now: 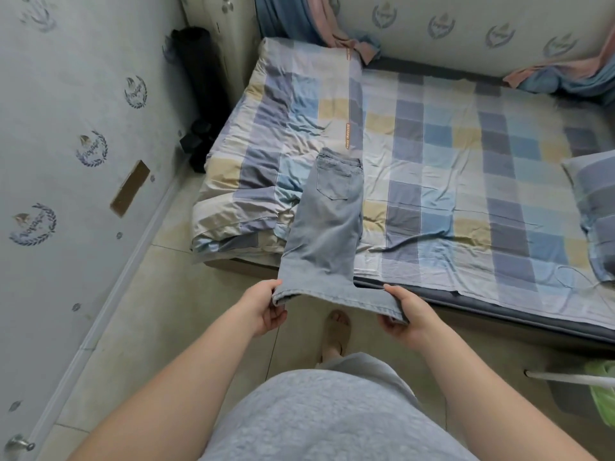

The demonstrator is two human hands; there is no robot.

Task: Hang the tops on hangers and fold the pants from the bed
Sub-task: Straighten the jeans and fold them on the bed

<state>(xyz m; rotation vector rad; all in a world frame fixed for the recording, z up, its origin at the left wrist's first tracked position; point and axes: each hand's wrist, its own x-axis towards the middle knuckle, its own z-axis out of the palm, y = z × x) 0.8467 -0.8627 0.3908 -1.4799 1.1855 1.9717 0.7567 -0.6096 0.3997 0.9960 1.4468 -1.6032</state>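
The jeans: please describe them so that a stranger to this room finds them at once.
Start at the big bed with the checked sheet. Over its near edge, beside the folded quilt, lie the light blue jeans, their near end held by the left hand and right hand. Only they are plain denim, not checked.

Bed [499,306]: covered by a checked sheet [432,161].
Quilt [263,128]: matching check, folded on the left end.
Jeans [327,211]: light blue, pocket up, hems past the near edge.
Pillow [595,207]: far right.
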